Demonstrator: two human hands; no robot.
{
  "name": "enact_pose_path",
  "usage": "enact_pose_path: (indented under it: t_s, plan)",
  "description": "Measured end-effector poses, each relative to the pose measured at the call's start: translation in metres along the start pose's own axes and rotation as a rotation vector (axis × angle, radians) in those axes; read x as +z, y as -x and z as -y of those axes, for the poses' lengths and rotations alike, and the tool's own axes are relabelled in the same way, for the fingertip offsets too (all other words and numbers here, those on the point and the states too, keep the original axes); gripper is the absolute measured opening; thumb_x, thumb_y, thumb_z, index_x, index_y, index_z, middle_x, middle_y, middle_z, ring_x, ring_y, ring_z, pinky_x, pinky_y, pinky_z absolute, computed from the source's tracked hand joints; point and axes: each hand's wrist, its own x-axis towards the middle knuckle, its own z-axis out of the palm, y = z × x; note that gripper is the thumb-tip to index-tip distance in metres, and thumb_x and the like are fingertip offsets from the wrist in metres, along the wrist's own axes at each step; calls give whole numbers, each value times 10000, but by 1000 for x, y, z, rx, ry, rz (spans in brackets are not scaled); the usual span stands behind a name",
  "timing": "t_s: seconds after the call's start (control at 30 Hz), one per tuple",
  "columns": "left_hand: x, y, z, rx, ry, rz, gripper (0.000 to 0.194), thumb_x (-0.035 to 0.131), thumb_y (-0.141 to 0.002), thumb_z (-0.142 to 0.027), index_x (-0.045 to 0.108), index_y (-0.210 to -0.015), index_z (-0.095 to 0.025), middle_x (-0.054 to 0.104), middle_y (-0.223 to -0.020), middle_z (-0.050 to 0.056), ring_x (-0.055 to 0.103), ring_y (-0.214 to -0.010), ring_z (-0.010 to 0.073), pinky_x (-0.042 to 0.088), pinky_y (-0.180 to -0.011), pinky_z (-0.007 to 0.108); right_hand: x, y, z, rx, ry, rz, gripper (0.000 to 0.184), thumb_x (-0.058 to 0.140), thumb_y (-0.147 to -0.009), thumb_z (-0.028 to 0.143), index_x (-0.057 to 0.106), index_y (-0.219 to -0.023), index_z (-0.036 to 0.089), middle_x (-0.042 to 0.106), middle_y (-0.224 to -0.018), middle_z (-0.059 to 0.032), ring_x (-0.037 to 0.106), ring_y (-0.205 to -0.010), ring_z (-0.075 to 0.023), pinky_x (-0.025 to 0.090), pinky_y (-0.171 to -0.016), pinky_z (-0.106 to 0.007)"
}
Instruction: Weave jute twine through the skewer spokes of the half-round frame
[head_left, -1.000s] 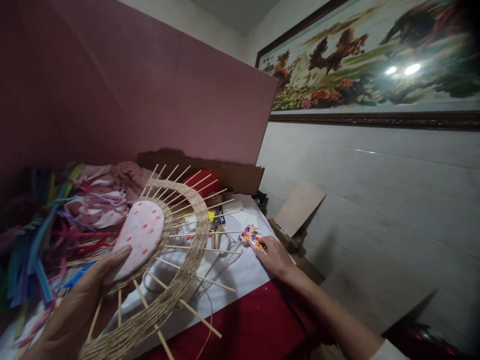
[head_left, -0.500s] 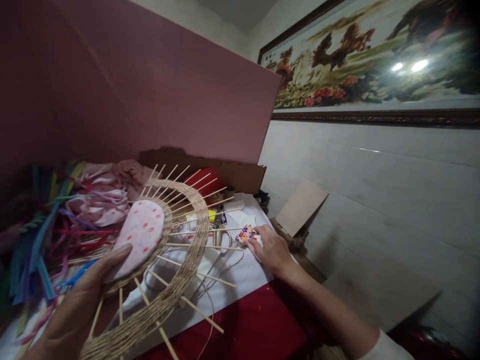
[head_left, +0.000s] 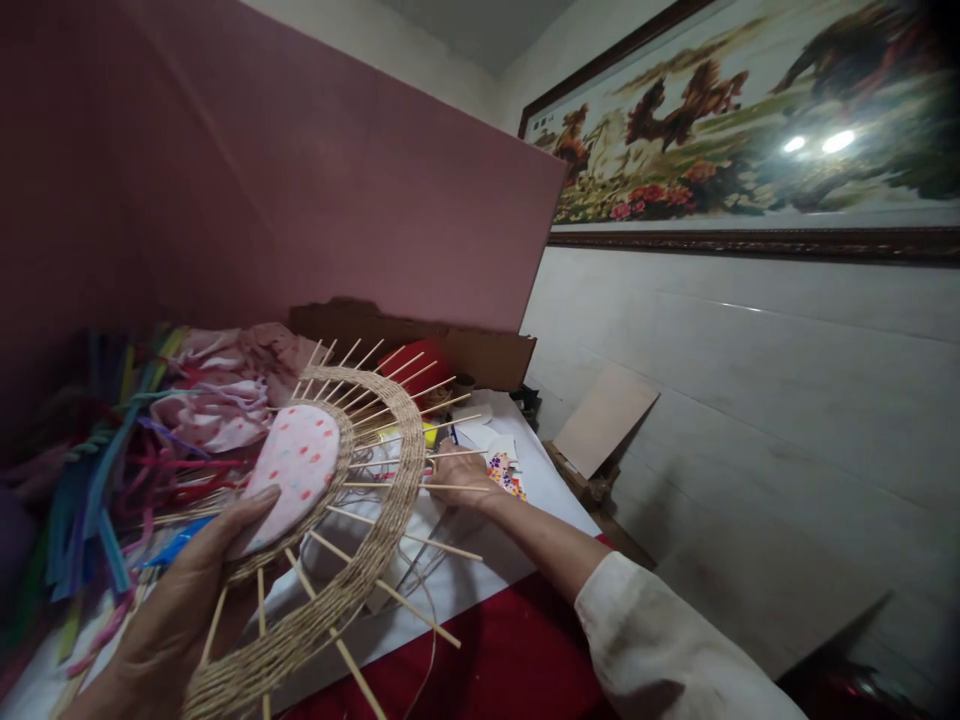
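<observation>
My left hand [head_left: 176, 620] grips a round woven piece [head_left: 352, 540] made of jute rope rings on wooden skewer spokes, with a pink dotted fabric pad [head_left: 296, 470] in its middle; my thumb lies on the pad. My right hand [head_left: 457, 480] reaches across the white sheet [head_left: 480, 570] behind the spokes, next to a small colourful dotted object [head_left: 504, 472]. Its fingers are partly hidden by the skewers, so their state is unclear.
A pile of coloured strips and pink cloth [head_left: 150, 430] lies at the left. A cardboard box [head_left: 420, 335] with something red in it stands behind. A pink board [head_left: 337, 190] backs the table. Loose cardboard [head_left: 604, 415] leans by the tiled wall. A red cloth [head_left: 510, 660] covers the near table edge.
My right hand has let go of the colourful dotted object and moved left, in behind the skewers. The woven piece stays in my left hand, shifted slightly.
</observation>
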Motion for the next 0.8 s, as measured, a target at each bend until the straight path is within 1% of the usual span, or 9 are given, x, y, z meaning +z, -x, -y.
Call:
enact_pose_path:
  t_s: [0.13,0.2,0.3,0.37,0.47,0.6,0.7,0.8]
  plan:
    - [-2,-2,2,28,-6,2,183,504,-729,-29,640,-824,-104,680,-535,29,616,-399,145,547,-431,213,-13,-8,-6,-17,-34,1,305,585,-695,414,609,-902,192,661,-905,-58,611,-829,-221,416,-615,-262]
    - [-5,-5,3,23,-11,17,197,505,-727,-27,641,-846,-107,693,-575,33,631,-431,149,549,-439,217,-20,-10,-10,-17,-48,0,287,599,-675,425,618,-845,194,660,-865,-49,605,-789,-214,401,-575,-256]
    - [-8,-9,4,-23,-20,25,193,511,-742,-47,644,-867,-108,708,-637,47,655,-498,152,550,-466,210,-26,-8,-15,5,-69,7,302,637,-631,425,619,-822,192,656,-830,-45,598,-736,-206,380,-528,-248]
    - [-10,-9,5,-47,-23,22,166,531,-749,-82,648,-864,-107,715,-680,62,666,-539,161,561,-511,225,-25,-2,-16,16,-78,20,295,657,-613,401,618,-814,189,655,-805,-40,595,-712,-197,373,-524,-243]
    - [-10,-6,7,-60,-54,32,168,576,-736,-131,657,-882,-111,721,-725,75,668,-557,175,569,-531,252,-20,12,-15,-1,-87,31,290,646,-626,381,615,-827,175,654,-790,-47,593,-711,-196,373,-552,-250]
    - [-8,-2,9,-78,-40,38,180,561,-742,-121,663,-887,-96,725,-747,100,676,-584,183,573,-555,259,-11,27,-17,-59,-120,23,310,648,-616,349,602,-876,189,649,-818,-42,587,-727,-198,369,-585,-258]
    - [-8,-4,10,-84,-23,31,170,545,-743,-107,667,-858,-84,727,-755,117,675,-569,190,575,-531,263,-8,29,-21,-68,-166,-28,277,676,-605,366,602,-817,204,642,-802,-27,579,-755,-197,369,-617,-258]
    - [-11,-10,12,-15,-16,80,202,579,-714,-94,664,-897,-93,730,-820,109,687,-639,196,584,-582,267,-15,26,-29,-10,-242,-151,205,643,-664,379,597,-767,207,632,-751,-21,571,-736,-186,371,-629,-262]
